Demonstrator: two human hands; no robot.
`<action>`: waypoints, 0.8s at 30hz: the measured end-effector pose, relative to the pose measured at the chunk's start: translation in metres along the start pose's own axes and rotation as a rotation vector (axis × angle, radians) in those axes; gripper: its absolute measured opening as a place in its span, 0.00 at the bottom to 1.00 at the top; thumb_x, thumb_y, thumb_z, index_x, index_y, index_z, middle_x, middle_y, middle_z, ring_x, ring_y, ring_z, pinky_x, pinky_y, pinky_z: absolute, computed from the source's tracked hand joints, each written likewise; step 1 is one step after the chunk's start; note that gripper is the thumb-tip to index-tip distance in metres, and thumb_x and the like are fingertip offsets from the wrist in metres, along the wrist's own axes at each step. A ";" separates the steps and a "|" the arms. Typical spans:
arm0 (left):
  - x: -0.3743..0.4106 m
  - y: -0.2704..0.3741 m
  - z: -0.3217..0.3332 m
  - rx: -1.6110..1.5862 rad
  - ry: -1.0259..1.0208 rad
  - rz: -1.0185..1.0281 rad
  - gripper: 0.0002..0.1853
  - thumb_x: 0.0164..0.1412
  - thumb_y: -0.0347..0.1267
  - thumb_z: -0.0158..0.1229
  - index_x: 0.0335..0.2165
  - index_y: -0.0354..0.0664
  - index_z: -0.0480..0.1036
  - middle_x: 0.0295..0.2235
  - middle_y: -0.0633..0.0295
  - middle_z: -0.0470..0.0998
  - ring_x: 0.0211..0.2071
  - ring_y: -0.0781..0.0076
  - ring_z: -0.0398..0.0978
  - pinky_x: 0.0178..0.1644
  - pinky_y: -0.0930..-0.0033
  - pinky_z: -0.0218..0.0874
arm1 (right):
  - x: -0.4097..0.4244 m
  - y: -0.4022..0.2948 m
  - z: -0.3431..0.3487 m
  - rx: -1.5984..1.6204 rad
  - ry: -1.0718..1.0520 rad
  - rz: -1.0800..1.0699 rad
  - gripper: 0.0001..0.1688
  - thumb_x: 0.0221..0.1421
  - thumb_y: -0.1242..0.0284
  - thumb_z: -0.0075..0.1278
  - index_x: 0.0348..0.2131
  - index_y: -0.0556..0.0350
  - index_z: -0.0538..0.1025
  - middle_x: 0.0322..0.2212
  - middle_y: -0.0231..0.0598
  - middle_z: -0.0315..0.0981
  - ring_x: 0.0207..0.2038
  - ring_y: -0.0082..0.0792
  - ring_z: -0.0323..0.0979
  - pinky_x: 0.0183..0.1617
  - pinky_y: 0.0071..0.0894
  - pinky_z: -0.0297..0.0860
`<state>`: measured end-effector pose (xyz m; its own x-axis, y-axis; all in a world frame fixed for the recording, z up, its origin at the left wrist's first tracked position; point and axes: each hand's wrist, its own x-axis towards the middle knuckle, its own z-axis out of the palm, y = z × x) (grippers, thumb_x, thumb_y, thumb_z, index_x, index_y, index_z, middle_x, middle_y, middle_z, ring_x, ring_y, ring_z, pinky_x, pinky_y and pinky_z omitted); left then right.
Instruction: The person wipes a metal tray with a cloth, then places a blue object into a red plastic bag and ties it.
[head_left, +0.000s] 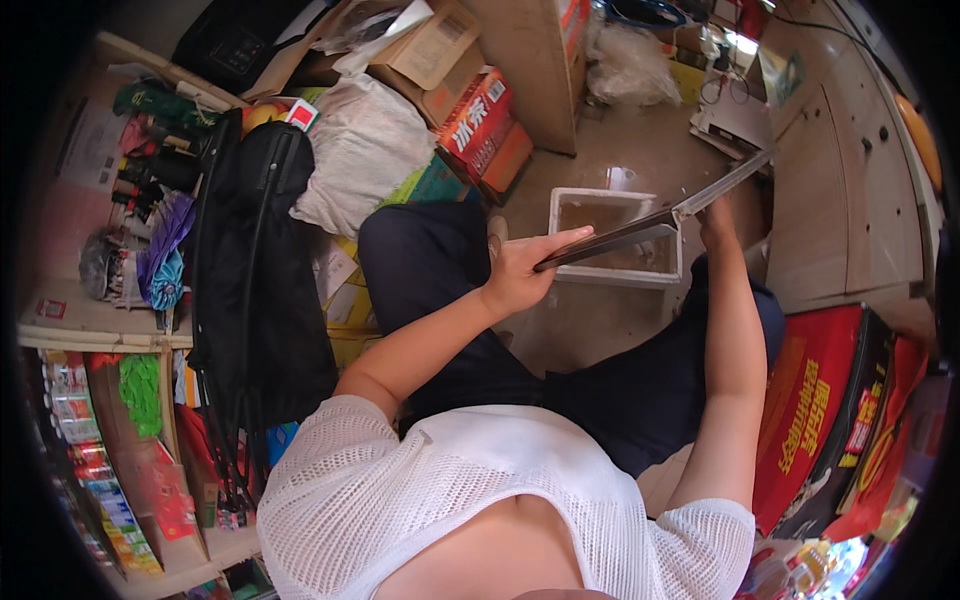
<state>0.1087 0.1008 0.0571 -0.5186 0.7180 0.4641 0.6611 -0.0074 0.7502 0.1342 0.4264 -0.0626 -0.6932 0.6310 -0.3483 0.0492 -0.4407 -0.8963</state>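
Note:
A long thin panel, seen nearly edge-on with dark and silvery edges, slants up to the right between my knees. My left hand grips its near left end, fingers stretched along the upper side. At the far right half, my right hand holds it from behind; most of those fingers are hidden by the panel. Below the panel, on the floor, sits a white-rimmed rectangular box, apparently foam, with a brownish inside. The panel covers part of this box.
Cartons, including a red-orange one, and a whitish cloth bundle stand left of my knee. A black bag leans against shelves. Wooden cabinet doors and a red box are at right. A clear plastic bag lies ahead.

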 end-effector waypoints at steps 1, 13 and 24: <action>-0.004 -0.004 -0.006 0.031 0.027 -0.054 0.24 0.41 0.14 0.46 0.41 0.37 0.67 0.35 0.54 0.73 0.31 0.68 0.73 0.34 0.76 0.63 | -0.025 -0.012 0.022 -0.037 0.064 0.018 0.35 0.42 0.71 0.46 0.50 0.44 0.50 0.47 0.31 0.54 0.47 0.28 0.56 0.48 0.37 0.56; 0.081 -0.132 -0.036 -0.669 0.224 -0.479 0.14 0.50 0.28 0.52 0.38 0.36 0.66 0.32 0.67 0.70 0.33 0.80 0.65 0.39 0.77 0.56 | 0.035 0.098 -0.040 -0.583 -0.144 0.075 0.45 0.46 0.57 0.47 0.54 0.61 0.44 0.50 0.51 0.52 0.53 0.39 0.51 0.53 0.37 0.52; 0.081 -0.201 -0.070 -1.006 0.289 -0.901 0.20 0.50 0.27 0.51 0.43 0.34 0.60 0.39 0.56 0.68 0.40 0.64 0.68 0.44 0.63 0.60 | 0.008 0.154 -0.015 -0.677 0.217 0.101 0.36 0.50 0.46 0.33 0.36 0.61 0.72 0.33 0.48 0.71 0.40 0.43 0.66 0.44 0.33 0.60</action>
<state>-0.1042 0.1114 -0.0231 -0.7285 0.5759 -0.3709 -0.5680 -0.2052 0.7970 0.1470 0.3732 -0.2079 -0.5066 0.7519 -0.4219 0.5894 -0.0551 -0.8059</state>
